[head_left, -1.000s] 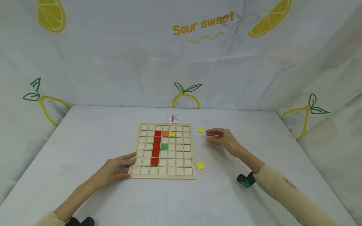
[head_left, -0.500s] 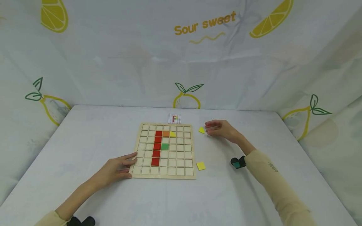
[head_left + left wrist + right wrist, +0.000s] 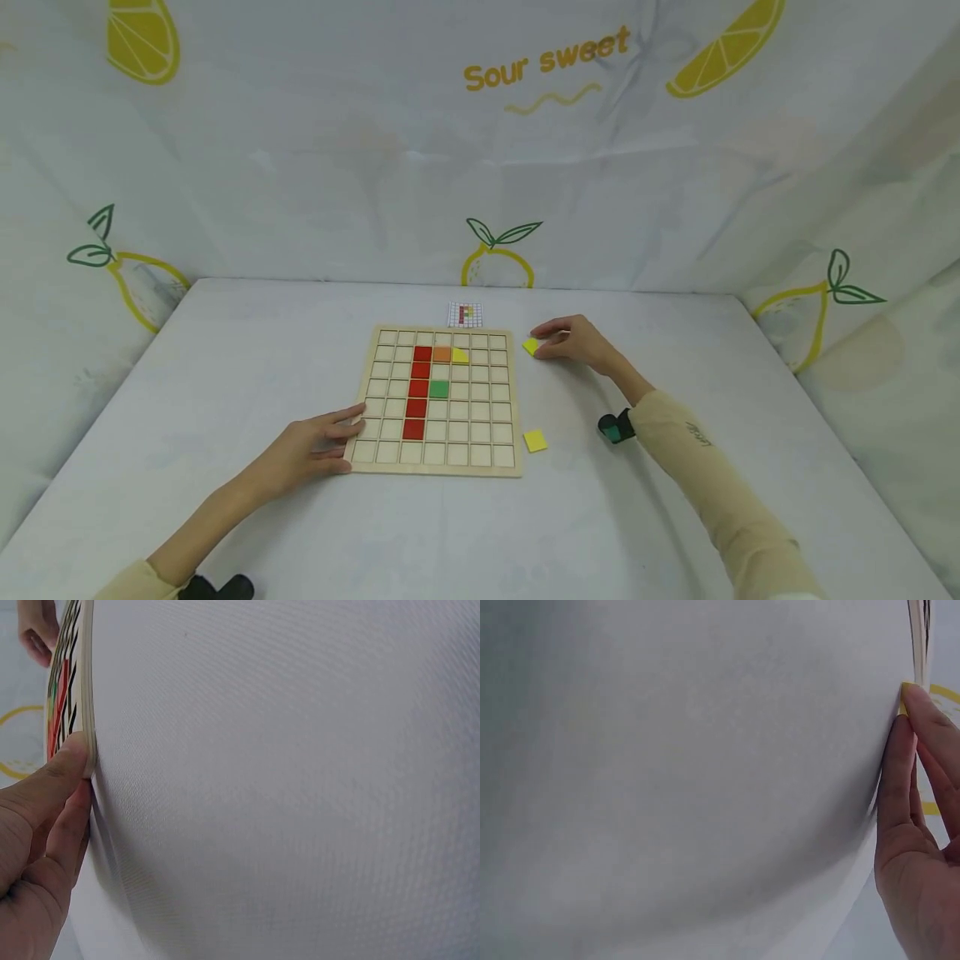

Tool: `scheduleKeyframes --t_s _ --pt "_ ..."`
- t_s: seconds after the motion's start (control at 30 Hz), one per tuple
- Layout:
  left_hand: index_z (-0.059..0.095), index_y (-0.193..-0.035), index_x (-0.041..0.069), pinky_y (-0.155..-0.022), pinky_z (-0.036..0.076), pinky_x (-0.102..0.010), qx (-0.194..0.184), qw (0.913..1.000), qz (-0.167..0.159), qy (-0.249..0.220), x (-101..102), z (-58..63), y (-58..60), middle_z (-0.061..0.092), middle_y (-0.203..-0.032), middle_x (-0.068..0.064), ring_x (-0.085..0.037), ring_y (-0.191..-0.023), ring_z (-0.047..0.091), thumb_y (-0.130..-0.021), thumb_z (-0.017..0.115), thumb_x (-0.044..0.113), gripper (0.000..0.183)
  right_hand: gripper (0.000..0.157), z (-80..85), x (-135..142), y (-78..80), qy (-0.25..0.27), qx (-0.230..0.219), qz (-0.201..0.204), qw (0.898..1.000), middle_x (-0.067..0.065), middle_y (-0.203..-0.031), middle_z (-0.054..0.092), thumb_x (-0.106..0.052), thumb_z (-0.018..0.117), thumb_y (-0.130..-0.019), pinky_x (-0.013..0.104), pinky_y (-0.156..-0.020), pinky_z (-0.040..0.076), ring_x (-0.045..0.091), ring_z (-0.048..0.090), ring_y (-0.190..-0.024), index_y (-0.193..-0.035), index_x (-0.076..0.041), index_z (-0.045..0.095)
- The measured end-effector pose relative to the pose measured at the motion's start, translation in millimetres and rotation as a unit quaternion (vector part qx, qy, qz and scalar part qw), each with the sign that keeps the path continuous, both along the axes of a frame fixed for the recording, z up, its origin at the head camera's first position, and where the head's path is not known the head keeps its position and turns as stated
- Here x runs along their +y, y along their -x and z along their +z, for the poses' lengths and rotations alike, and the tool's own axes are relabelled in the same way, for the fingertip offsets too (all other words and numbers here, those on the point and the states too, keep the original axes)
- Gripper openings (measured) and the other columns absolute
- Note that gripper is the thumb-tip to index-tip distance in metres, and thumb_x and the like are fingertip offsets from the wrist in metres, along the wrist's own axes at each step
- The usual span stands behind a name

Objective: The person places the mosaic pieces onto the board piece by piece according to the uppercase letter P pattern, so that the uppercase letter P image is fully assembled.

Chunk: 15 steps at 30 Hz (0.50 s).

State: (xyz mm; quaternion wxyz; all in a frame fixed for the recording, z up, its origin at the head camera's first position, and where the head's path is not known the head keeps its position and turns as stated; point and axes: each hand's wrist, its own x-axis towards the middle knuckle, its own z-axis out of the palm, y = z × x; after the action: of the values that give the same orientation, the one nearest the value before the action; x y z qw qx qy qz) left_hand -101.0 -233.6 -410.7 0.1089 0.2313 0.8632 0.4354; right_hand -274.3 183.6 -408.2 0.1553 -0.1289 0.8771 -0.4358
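Note:
A pale wooden grid board [image 3: 433,469] lies on the table, its square cells holding a column of red tiles [image 3: 417,389], an orange tile [image 3: 442,355], a yellow cut-corner tile [image 3: 459,357] and a green tile [image 3: 438,389]. My left hand [image 3: 303,450] holds the board's lower left edge, its thumb at the corner, as the left wrist view shows up close. To the right of the board, my right hand [image 3: 581,343] pinches a small yellow tile [image 3: 530,346] between thumb and fingers. Most of that tile is hidden by the fingertips in the right wrist view.
A yellow square tile [image 3: 535,441] lies beside the board's lower right edge. Behind the board sits a small printed pattern card [image 3: 466,314]. White cloth with lemon prints hangs at the back and sides of the white table [image 3: 300,333].
My right hand has moved left to the upper yellow tile, and its fingers have closed on it. My left hand keeps its place at the board.

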Motion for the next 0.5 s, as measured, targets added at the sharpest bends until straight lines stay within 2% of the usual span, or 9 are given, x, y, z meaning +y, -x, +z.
scheduleKeyframes --t_s 0.17,0.3,0.5 --pt "0.052 -0.127 -0.016 -0.087 0.055 -0.027 -0.004 1.0000 0.000 -0.008 0 -0.7 -0.1 0.038 -0.144 -0.027 -0.045 -0.124 0.044 -0.078 0.076 0.000 0.057 0.039 1.0 -4 0.6 -0.049 0.017 -0.012 0.999 0.012 -0.107 0.069 -0.015 0.081 -0.078 0.023 -0.075 0.050 0.017 0.061 -0.083 -0.113 -0.001 0.070" --pt "0.052 -0.127 -0.016 -0.086 0.055 -0.026 -0.005 1.0000 0.002 -0.004 1 0.6 -0.2 0.038 -0.144 -0.027 -0.044 -0.123 0.045 -0.078 0.076 0.000 0.057 0.037 0.1 -7 -0.4 -0.076 0.030 -0.026 0.996 0.008 -0.095 0.070 -0.017 0.083 -0.076 0.023 -0.070 0.047 0.015 0.059 -0.077 -0.109 -0.003 0.071" --pt "0.052 -0.127 -0.015 -0.087 0.055 -0.027 -0.003 1.0000 0.002 0.000 0 0.8 -0.2 0.038 -0.145 -0.027 -0.044 -0.124 0.044 -0.078 0.075 0.002 0.056 0.032 -1.0 -11 -2.5 -0.092 0.053 -0.025 0.994 0.010 -0.098 0.068 -0.014 0.080 -0.079 0.023 -0.068 0.047 0.016 0.059 -0.077 -0.107 -0.003 0.070"
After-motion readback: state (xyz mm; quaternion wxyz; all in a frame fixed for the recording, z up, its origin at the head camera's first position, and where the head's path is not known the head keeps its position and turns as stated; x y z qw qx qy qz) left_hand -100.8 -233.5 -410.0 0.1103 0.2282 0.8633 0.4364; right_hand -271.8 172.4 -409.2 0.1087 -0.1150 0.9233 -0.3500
